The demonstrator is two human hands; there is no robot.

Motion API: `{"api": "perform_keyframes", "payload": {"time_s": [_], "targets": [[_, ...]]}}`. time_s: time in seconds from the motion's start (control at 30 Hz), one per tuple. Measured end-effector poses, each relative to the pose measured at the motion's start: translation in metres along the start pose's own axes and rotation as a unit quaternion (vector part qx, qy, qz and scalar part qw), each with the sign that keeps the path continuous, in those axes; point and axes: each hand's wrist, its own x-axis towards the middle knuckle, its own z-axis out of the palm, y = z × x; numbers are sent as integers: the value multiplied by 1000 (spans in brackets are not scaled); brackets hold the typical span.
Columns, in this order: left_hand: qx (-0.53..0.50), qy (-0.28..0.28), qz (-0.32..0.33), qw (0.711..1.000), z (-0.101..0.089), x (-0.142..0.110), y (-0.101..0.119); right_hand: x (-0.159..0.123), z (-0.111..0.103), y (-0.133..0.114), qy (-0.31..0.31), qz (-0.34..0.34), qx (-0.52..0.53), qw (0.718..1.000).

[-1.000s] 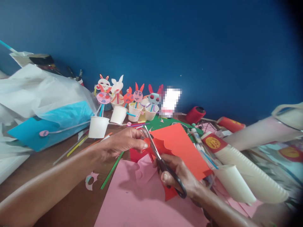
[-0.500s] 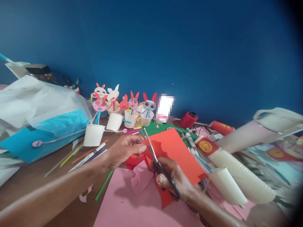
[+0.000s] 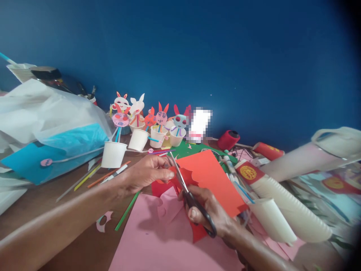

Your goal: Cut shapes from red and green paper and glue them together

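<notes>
My right hand (image 3: pixel 207 209) is closed round the black handles of a pair of scissors (image 3: pixel 184 188), whose blades point up and away, close beside my left fingers. My left hand (image 3: pixel 153 171) pinches a piece of red paper (image 3: pixel 184 176) at the blades; part of it is hidden behind the fingers and scissors. Under my hands lie a large pink sheet (image 3: pixel 158 244) and, farther back to the right, an orange-red sheet (image 3: pixel 213 180) with a straight-edged far corner. A small curved pink offcut (image 3: pixel 104 221) rests on the brown table to the left.
Several paper cups (image 3: pixel 114 155) with paper animal faces on sticks stand along the back. A plastic bag (image 3: pixel 50 109) bulges at the left. To the right lie a stack of paper cups (image 3: pixel 284 205), a pitcher (image 3: pixel 299 158) and a red thread spool (image 3: pixel 228 140).
The view has shifted slightly, so the things at the back appear a little higher and farther right. Both hands keep nearly the same hold on the paper and scissors.
</notes>
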Motion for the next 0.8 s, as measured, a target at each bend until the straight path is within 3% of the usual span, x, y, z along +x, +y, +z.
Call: {"api": "perform_keyframes", "payload": {"time_s": [0.8], "targets": [[81, 9, -32, 996, -6, -4, 10, -2, -2, -9, -2, 30, -43, 999]]}}
